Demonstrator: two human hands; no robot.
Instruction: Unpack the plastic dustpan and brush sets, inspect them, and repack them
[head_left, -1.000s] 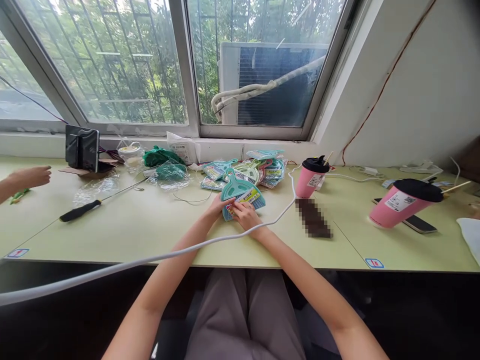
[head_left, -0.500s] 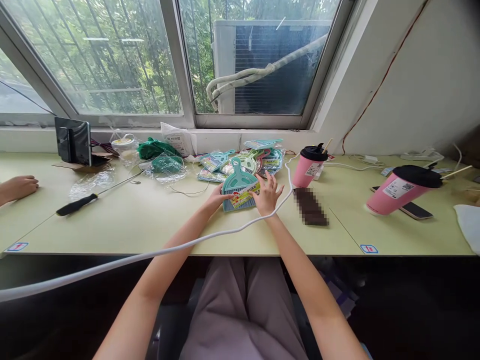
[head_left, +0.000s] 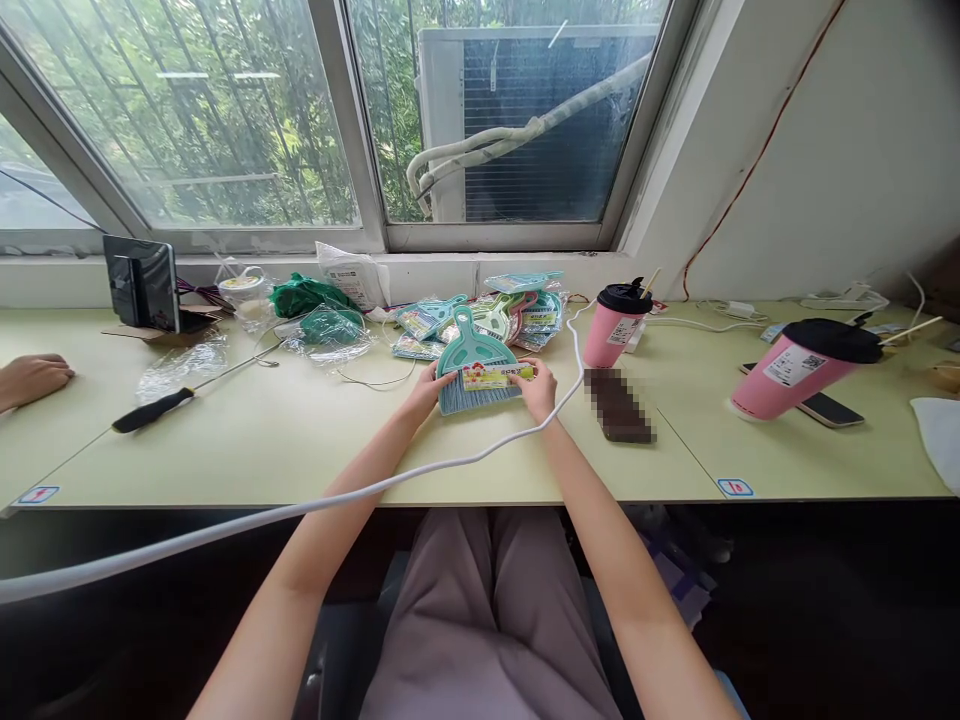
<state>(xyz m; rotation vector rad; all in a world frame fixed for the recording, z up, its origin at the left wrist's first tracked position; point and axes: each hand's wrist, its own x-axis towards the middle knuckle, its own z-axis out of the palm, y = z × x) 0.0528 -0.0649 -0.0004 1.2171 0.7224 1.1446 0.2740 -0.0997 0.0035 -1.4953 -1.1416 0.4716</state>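
Between my hands is a small teal dustpan-and-brush set (head_left: 474, 350) with a yellow printed label across it and grey-blue bristles along its lower edge. My left hand (head_left: 426, 388) grips its left side. At the right side, my right hand (head_left: 537, 386) is closed on the edge, with fingers by the label's end. The set stands tilted up, its handle pointing away from me. Just behind it lies a pile of similar sets (head_left: 427, 318) in clear wrapping, teal, green and pink.
A white cable (head_left: 450, 464) crosses in front of my forearms. Pink cups (head_left: 609, 338) with black lids stand to the right, near a pixelated dark object (head_left: 619, 405). On the left are a black-handled screwdriver (head_left: 154, 410), a tablet on a stand (head_left: 141, 280) and another person's hand (head_left: 36, 381).
The dustpan set has turned to face me more squarely, its label now level. My right hand's spread fingers have closed around its right edge.
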